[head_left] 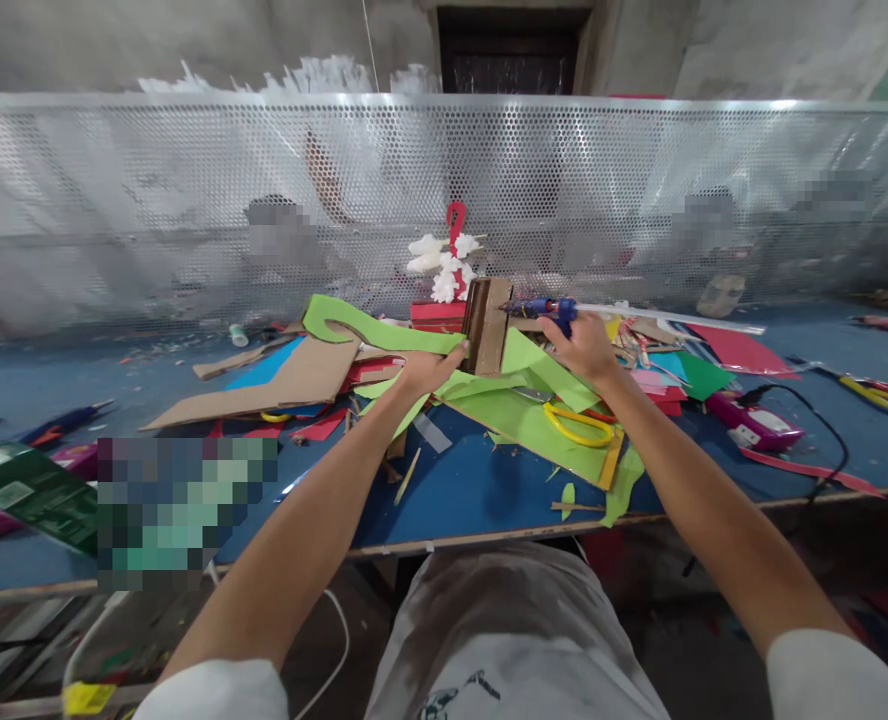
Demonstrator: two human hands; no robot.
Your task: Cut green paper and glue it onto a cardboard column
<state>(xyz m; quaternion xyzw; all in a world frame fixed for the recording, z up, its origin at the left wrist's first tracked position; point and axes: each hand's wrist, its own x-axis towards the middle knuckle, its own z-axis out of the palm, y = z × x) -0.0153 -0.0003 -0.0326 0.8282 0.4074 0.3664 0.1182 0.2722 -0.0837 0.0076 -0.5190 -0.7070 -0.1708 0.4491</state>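
My left hand grips a cardboard piece with a lime-green curled strip attached or lying along it; the brown cardboard block stands at its right end. In my right hand is a blue glue gun, a long clear glue stick sticking out of its back. The nozzle points left, at or very near the block's right edge; contact is hard to tell. Under both hands lie lime-green paper sheets and yellow-handled scissors.
A red hooked piece with white flower-like shapes stands behind my hands. Cut cardboard lies left. To the right are a purple device with a black cord and yellow-handled pliers. A perforated metal screen closes off the back.
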